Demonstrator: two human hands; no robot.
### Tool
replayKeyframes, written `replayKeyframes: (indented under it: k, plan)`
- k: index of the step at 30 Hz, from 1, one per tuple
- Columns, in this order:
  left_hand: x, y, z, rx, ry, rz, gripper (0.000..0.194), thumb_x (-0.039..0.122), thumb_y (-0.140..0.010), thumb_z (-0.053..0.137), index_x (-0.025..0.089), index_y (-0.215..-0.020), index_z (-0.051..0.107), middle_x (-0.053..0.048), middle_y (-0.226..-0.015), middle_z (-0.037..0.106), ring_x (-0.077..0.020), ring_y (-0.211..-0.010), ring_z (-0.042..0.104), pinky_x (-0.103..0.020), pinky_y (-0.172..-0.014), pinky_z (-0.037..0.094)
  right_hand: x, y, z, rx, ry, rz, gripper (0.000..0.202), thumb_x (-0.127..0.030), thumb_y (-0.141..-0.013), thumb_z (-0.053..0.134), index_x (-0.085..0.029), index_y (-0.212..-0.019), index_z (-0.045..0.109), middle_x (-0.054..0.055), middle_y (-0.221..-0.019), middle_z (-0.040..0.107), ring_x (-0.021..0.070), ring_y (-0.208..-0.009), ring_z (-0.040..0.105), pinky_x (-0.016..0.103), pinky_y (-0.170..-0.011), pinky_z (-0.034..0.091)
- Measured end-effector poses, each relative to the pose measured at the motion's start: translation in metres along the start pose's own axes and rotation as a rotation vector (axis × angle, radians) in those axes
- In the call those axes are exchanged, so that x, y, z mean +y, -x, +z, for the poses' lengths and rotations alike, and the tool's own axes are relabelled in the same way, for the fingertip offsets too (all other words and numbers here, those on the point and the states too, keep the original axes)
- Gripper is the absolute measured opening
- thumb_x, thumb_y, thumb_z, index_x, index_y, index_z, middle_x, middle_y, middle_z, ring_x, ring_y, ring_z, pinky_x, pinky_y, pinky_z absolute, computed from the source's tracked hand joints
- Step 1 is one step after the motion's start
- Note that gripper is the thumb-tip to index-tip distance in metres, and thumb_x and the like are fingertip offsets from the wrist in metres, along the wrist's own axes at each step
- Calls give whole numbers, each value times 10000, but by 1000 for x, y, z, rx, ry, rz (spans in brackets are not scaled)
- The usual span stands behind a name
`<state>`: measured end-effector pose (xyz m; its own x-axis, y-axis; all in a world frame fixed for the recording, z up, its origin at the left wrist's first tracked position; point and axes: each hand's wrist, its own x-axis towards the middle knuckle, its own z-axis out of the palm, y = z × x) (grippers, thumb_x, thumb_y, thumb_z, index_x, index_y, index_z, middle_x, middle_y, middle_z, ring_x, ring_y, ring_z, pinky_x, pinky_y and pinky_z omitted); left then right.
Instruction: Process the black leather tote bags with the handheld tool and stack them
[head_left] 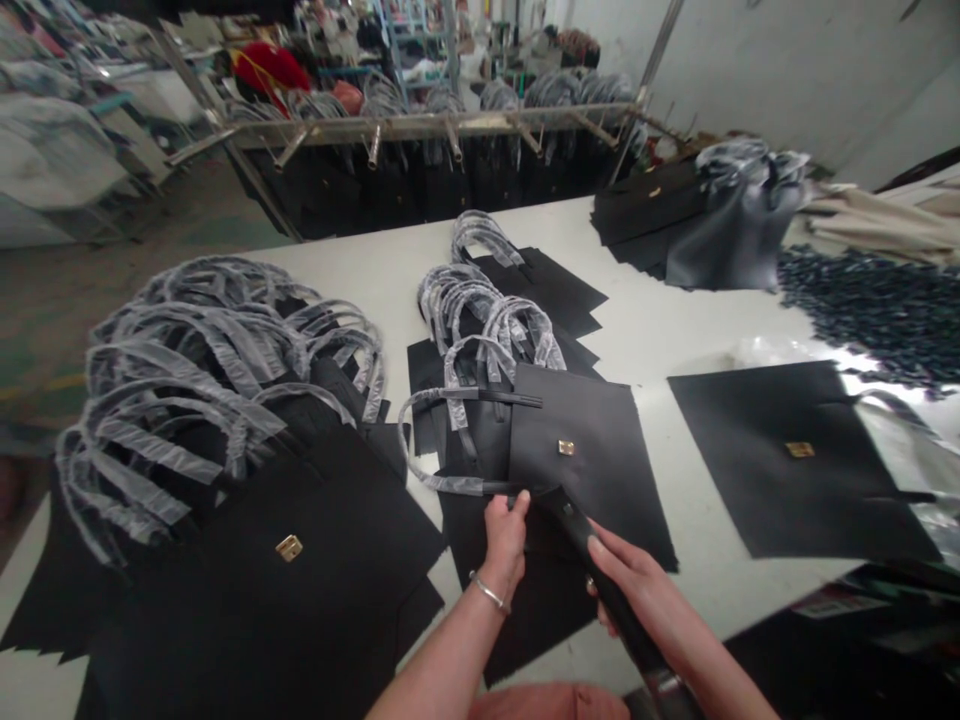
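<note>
My left hand, wearing a bracelet, is closed at the near edge of a black bag panel, its thumb beside the lower end of a handle wrapped in clear plastic. My right hand grips a long, narrow black leather piece with small round metal studs; it runs down toward the bottom edge. Whether this piece is folded or a separate strip, I cannot tell. Beyond my hands lies a flat black bag panel with a gold clasp plate. My fingertips are partly hidden.
A large pile of black panels with plastic-wrapped handles covers the left side. Another panel lies right. Further black pieces sit at the far right of the white table. A metal rack stands behind it.
</note>
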<state>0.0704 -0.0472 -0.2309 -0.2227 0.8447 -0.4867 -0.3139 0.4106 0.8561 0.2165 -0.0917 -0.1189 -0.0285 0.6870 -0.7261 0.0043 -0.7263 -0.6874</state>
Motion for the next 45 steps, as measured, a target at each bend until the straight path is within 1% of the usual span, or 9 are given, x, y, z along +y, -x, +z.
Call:
replayKeyframes:
  k: [7,14,21,25,29,33,36,39,45]
  plan:
    - [1,-1,2,-19,23,-30,377,445,-649,763,121,-818,669,-84,-822,696,-215,-767,634,-327,-746,464,-26,-6,-16,175,15,-138,616,-469,-863,556,-227,-1415,425,-37,-598,592,113,-420,552,224,-414,456]
    - [2,-1,1,30,-13,-20,346,428,-627,780,152,-629,573,19,-617,578,-136,-606,522,-257,-618,395,-9,18,-34,62,228,-60,668,-499,-844,548,-213,-1432,413,-70,-560,524,101,-395,502,223,-404,404]
    - [3,-2,-4,2,-79,8,276,371,-636,774,141,-665,624,-11,-678,619,-153,-655,532,-258,-634,397,-13,12,-39,-29,425,-94,615,-489,-834,570,-204,-1375,508,-73,-551,489,103,-411,483,233,-426,403]
    - [5,-3,-6,-98,-88,-7,259,358,-640,766,129,-724,678,-51,-730,671,-187,-681,582,-278,-648,428,-24,1,-31,-88,411,-114,584,-487,-838,571,-207,-1350,543,-65,-538,515,100,-416,471,217,-416,377]
    - [7,-2,-6,-161,-73,-19,251,353,-664,746,132,-766,688,-67,-765,691,-200,-683,606,-289,-650,450,-34,-6,-22,-8,350,-136,627,-513,-835,552,-234,-1392,489,-57,-560,561,116,-441,532,225,-448,428]
    - [7,-1,-6,-154,-65,-15,182,306,-679,730,140,-731,677,-68,-768,691,-201,-692,605,-292,-666,450,-33,3,-31,9,283,-83,730,-550,-800,574,-214,-1431,427,-52,-565,573,118,-431,527,234,-446,432]
    - [9,-1,-8,-157,-62,-4,138,270,-677,725,144,-704,675,-62,-761,688,-201,-699,597,-289,-675,443,-26,10,-39,-58,321,-49,705,-537,-791,600,-200,-1399,479,-60,-531,553,108,-409,487,218,-413,372]
    - [10,-1,-9,-189,-49,-2,122,256,-665,735,151,-686,676,-52,-731,678,-206,-697,595,-299,-692,447,-21,5,-34,-89,357,-33,645,-517,-800,604,-202,-1358,532,-57,-528,552,106,-403,475,217,-404,359]
    - [12,2,-13,-234,12,25,121,171,-632,735,171,-734,670,-53,-776,675,-247,-842,613,-345,-827,454,-32,-4,-25,65,210,-107,724,-544,-809,580,-237,-1440,402,-52,-611,585,118,-449,542,239,-459,442]
